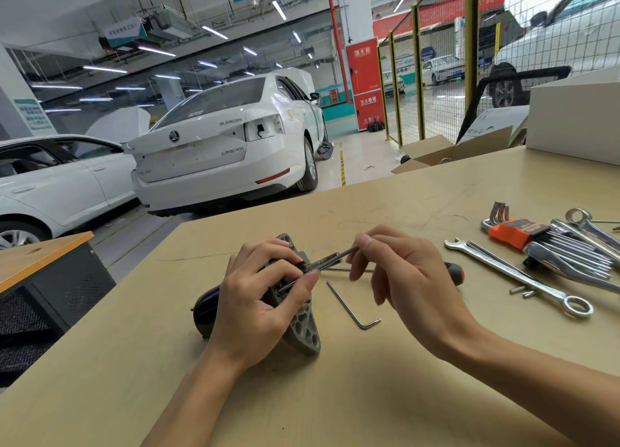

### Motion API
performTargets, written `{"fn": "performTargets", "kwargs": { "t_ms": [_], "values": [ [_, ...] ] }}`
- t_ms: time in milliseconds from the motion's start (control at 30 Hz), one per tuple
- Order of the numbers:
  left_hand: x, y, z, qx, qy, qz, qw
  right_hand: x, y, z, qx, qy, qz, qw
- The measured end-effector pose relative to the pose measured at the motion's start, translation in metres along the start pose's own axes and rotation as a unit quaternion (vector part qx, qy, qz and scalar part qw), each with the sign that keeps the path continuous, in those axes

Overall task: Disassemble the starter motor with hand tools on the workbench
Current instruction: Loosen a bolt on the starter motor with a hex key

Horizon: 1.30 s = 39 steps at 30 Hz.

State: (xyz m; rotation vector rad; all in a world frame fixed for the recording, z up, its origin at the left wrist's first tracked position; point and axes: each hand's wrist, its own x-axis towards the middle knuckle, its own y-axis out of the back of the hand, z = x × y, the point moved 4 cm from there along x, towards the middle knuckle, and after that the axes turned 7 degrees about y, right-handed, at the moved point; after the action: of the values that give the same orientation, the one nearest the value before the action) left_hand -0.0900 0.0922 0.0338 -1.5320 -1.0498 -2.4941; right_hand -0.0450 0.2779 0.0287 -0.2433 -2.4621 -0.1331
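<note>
One starter motor [302, 326] lies near the middle of the tan surface [385, 396], its grey ribbed housing facing up and its dark body at the left. The left hand [265, 299] grips it. The right hand [402, 272] pinches one long bolt [330, 259] poking from the housing. One loose hex key [352, 307] lies just beside; two spanners [516, 275] and one orange-holdered key set [513, 233] sit toward the right edge.

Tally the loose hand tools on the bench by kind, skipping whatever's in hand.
Combination wrenches: 2, one long, one at the right edge
Hex key sets in orange holder: 1
Loose hex keys: 1
Screwdrivers: 1, only its red-and-black handle shows behind the right hand
Total: 5. More tools may lie in the pile at the right; cannot separate them.
</note>
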Motion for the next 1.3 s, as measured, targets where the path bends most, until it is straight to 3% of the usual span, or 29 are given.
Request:
{"fn": "performTargets", "kwargs": {
  "t_ms": [367,700,1300],
  "values": [
    [0.0,-0.001,-0.004,-0.003,-0.005,0.003,1.0,0.0,0.001,0.004,-0.115,-0.039,0.002,0.993],
    [0.0,0.001,-0.002,-0.015,-0.001,-0.003,1.0,0.002,0.0,0.007,-0.077,-0.094,0.005,0.993],
    [0.0,0.001,0.0,-0.004,0.003,-0.003,1.0,0.001,-0.006,0.006,-0.065,-0.02,-0.012,0.998]
  ]
}}
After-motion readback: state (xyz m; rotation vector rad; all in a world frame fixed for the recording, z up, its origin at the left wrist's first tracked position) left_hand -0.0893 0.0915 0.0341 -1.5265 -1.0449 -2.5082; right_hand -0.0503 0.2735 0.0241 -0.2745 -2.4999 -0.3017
